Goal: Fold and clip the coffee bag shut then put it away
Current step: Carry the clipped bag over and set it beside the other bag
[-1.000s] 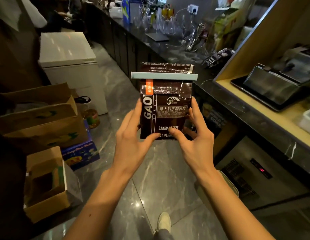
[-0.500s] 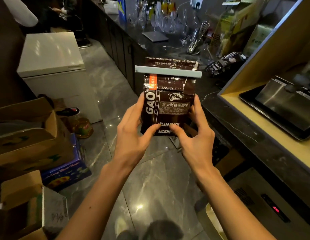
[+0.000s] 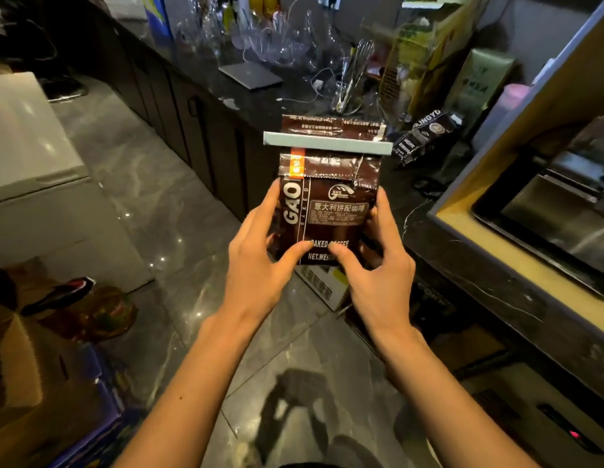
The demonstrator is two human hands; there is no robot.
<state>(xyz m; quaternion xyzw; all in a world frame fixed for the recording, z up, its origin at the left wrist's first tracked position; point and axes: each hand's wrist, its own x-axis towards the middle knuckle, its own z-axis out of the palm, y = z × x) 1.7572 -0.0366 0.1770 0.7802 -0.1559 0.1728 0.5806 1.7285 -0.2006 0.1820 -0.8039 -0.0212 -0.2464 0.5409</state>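
The coffee bag (image 3: 322, 211) hangs upright at the centre of the frame, over the floor and just left of the dark desk (image 3: 246, 99). The pale clip (image 3: 327, 145) already sits across its folded top. The left hand (image 3: 260, 265) and right hand (image 3: 375, 275) each pinch a lower side of the bag, thumbs on the front. The grip is low, so the bag could tip or slide out on the way to storage. If the clip bites only thinly, it may pop off and spill coffee.
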